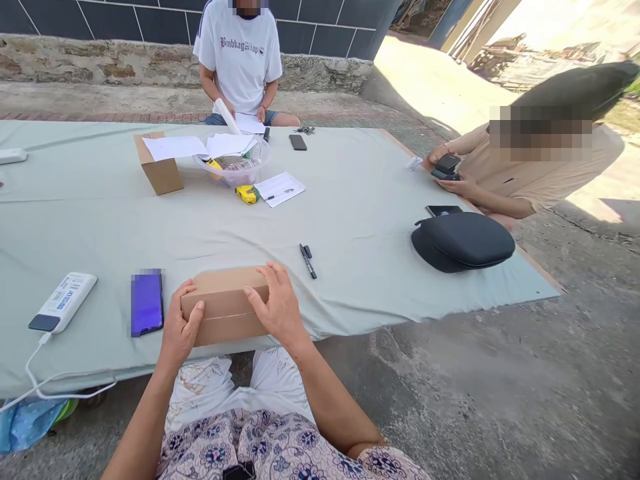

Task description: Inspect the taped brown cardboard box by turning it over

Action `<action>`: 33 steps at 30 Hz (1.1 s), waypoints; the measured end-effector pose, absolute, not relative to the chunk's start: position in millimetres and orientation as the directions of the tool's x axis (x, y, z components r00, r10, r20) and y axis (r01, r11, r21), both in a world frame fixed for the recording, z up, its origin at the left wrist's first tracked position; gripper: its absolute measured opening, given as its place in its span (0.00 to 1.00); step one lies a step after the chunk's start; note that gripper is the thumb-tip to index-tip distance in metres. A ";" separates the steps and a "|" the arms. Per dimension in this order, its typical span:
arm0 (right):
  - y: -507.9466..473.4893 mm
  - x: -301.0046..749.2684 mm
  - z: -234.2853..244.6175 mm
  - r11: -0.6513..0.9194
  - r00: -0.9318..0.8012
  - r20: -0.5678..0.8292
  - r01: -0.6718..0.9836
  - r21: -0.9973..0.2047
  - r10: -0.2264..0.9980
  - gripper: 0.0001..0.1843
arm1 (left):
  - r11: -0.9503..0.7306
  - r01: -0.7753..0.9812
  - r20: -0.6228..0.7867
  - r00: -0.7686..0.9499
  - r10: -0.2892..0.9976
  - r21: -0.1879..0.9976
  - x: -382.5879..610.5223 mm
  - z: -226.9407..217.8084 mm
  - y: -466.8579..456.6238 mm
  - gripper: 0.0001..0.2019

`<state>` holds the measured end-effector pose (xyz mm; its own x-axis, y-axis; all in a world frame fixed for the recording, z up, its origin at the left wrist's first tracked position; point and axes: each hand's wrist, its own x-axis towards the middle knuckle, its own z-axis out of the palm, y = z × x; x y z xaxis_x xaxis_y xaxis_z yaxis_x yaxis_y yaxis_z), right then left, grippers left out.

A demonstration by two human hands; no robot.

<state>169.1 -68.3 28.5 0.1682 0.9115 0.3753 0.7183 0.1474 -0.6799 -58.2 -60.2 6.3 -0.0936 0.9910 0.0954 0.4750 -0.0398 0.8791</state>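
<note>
A brown cardboard box (227, 310) rests at the near edge of the cloth-covered table (360, 267), its lid side facing up and toward me. My left hand (183, 323) grips its left end, thumb on the near face and fingers over the far side. At the right end, my right hand (280, 303) holds the box with the thumb on top and the fingers round the far corner. Right of the box lies a black marker pen (308, 261) with its cap (307, 251) beside it. To the left is a phone (149, 301) with a purple screen.
A white power bank (65, 301) with a cable lies at left. Farther back are an open carton (157, 167), a plastic basin (240, 172), a yellow tape measure (247, 194) and papers (283, 189). A black case (465, 241) stands right. Two people (240, 60) sit around the table.
</note>
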 end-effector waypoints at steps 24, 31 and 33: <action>-28.2 170.2 -53.7 0.130 0.297 0.387 0.623 -0.771 0.873 0.49 | -0.235 0.418 0.323 -0.154 0.934 0.878 -11.6 -52.8 -5.8 0.28; -25.6 164.9 -52.8 0.031 0.344 0.342 0.663 -0.748 0.874 0.61 | -0.109 0.565 0.230 -0.147 0.962 0.818 -10.8 -36.2 -9.0 0.34; -25.1 165.0 -52.3 0.005 0.353 0.320 0.665 -0.747 0.879 0.62 | -0.079 0.598 0.192 -0.128 0.973 0.798 -7.3 -25.5 -9.8 0.41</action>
